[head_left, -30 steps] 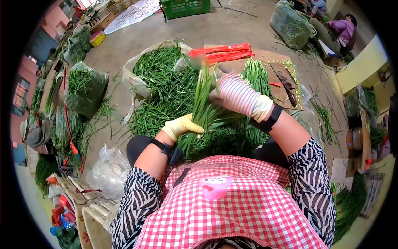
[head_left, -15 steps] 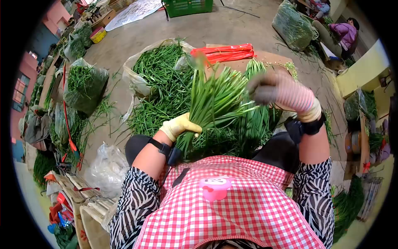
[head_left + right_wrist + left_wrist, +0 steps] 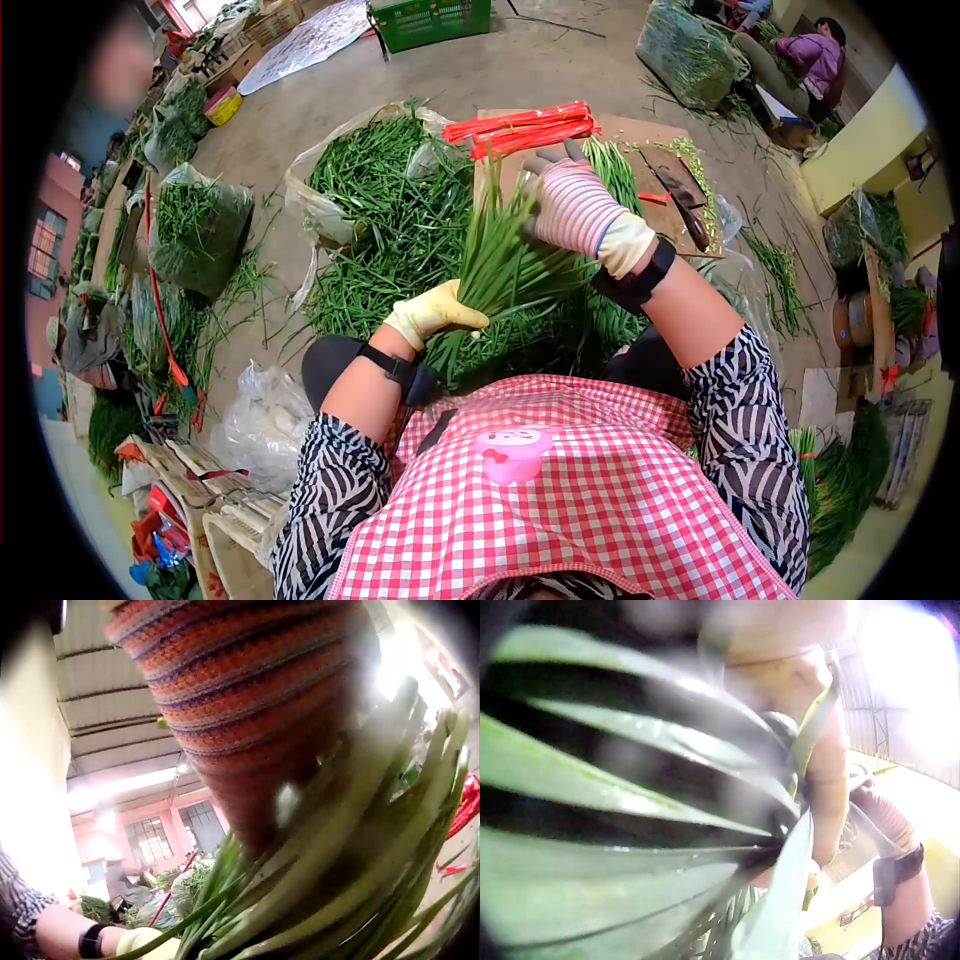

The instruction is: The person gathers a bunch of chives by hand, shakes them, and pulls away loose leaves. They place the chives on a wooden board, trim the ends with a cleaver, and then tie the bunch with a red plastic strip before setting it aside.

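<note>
In the head view my left hand, in a yellow glove, grips a bunch of long green stalks, which fans upward from the fist. The right hand, in a striped glove with grey fingers, is at the bunch's upper right side, some fingers raised; the bunch partly hides the others. The left wrist view has broad green leaves close to the lens beside the yellow-gloved fingers. Stalks pass below the striped glove in the right wrist view; its fingertips are hidden.
Loose greens fill an opened plastic bag at the left. Red strips lie on a board with a trimmed bunch and a dark-handled knife. A green crate and a seated person are farther off.
My right hand swung out to the right of the bunch, then came back against it. The bunch spread wide and is now narrower at the top. The left hand kept its grip.
</note>
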Demonstrator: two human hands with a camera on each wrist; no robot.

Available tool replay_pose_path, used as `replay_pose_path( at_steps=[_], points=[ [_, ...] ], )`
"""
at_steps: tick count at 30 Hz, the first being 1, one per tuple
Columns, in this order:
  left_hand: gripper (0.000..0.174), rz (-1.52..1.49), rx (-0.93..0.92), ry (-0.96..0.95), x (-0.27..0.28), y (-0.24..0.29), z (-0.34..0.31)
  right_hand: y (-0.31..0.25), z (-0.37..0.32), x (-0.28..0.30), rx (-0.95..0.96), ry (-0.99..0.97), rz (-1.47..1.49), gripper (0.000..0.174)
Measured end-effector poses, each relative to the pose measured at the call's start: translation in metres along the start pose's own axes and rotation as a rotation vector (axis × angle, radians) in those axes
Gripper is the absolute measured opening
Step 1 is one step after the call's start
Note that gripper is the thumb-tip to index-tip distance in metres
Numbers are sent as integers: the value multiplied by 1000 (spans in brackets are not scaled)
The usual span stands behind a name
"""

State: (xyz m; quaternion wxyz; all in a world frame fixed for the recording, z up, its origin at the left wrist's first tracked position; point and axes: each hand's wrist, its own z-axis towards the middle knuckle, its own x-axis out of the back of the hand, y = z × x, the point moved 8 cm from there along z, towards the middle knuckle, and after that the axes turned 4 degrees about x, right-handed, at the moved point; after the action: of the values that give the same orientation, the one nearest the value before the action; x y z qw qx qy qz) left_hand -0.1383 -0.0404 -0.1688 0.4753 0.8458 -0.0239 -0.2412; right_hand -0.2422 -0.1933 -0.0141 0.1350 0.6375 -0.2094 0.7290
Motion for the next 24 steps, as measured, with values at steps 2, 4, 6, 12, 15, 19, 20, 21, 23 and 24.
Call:
replay_pose_path(
  at_steps=[2,4,6,12,15,19,20,21,23,24],
  points=[
    [53,-1,18,11,2,-3,-1,15,-4,-18,117,163,96,49],
    [54,-11,21,-18,1,-6,1,2,-7,3,93,175,-91,32],
    [54,-22,-4,-46,0,-4,1,1,-3,20,-110,-20,-234,22],
    [55,-4,-16,-27,9,-4,-3,87,-55,105,-415,450,594,37],
    [57,-27,-2,-19,10,-3,-5,51,-78,120,-312,-35,589,31],
    [57,-2,-3,-16,10,-2,-1,0,-91,100,11,-267,607,52],
    [57,-9,1,-12,8,-2,0,-6,-87,94,-104,-278,648,51],
    [56,-13,6,-8,7,-1,0,-9,-83,83,-179,-219,727,47],
    [54,-14,-8,-5,2,3,-1,-6,-68,38,-221,-115,727,41],
    [54,10,2,8,2,2,-1,-4,-56,18,-187,-74,649,39]
  ],
)
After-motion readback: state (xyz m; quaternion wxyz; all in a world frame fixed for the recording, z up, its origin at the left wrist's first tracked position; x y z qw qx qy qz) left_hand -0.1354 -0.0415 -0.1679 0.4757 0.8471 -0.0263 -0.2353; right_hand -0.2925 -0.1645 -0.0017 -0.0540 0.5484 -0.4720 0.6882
